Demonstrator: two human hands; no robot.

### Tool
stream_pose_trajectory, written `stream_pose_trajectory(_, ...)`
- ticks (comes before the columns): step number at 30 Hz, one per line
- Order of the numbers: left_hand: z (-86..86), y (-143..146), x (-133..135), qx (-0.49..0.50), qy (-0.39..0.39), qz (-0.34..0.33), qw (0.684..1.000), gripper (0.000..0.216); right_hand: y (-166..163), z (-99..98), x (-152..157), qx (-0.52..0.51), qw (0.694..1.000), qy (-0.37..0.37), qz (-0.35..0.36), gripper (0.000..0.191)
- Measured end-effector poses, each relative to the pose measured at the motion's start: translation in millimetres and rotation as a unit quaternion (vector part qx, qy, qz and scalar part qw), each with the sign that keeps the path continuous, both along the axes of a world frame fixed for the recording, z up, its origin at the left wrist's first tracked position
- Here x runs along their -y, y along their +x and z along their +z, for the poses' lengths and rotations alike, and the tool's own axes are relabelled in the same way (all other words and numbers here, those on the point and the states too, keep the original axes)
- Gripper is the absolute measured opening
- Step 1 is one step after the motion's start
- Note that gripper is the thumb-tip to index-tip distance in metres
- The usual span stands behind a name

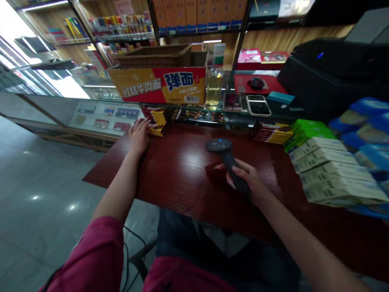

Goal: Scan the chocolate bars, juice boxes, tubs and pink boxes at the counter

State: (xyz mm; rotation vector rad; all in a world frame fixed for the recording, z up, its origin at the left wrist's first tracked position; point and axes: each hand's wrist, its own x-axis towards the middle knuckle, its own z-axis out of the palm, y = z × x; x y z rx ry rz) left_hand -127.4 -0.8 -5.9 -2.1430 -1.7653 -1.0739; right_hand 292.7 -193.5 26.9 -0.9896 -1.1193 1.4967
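Observation:
In my right hand (247,178) is a dark barcode scanner (226,156), its handle wrapped by my fingers. A small blue light shows on its head, which is raised above the brown tabletop (185,162). Over at the table's far left, my left hand (139,133) lies with fingers stretched out against the side of a stack of yellow and dark red packets (158,121). Another stack of similar packets (271,132) sits to the right, near the back of the table.
White-green packs (337,172), a bright green pack (313,129) and blue-lidded tubs (370,125) crowd the right side. On the glass counter behind are a noodle carton (164,86), a bottle (214,83), a phone (258,105) and a mouse (256,83).

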Motion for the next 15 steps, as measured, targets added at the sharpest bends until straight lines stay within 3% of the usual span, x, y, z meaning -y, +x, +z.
stream_pose_trajectory(2, -3.4, -16, -1, 0.003, -0.040, -0.008, 0.999, 0.059, -24, 1.4, -21, -0.016, 1.000, 0.004, 0.008, 0.044)
stream_pose_trajectory(5, -0.4, -12, 1, 0.009, -0.032, -0.029, 0.999, 0.044, -46, -4.5, -43, -0.037, 0.999, 0.009, 0.007, 0.043)
stream_pose_trajectory(9, 15.8, 27, 13, 0.039, -0.010, -0.079, 0.996, 0.023, -50, -15.1, -48, -0.038, 0.999, 0.008, 0.027, 0.043)
stream_pose_trajectory(12, 22.3, 65, 23, 0.165, -0.024, -0.100, 0.981, 0.023, -47, -18.4, -44, -0.032, 0.998, 0.005, 0.053, 0.047)
stream_pose_trajectory(15, 18.6, 97, 31, 0.293, -0.085, -0.129, 0.944, 0.025, -46, -20.1, -41, -0.034, 0.997, 0.004, 0.065, 0.053)
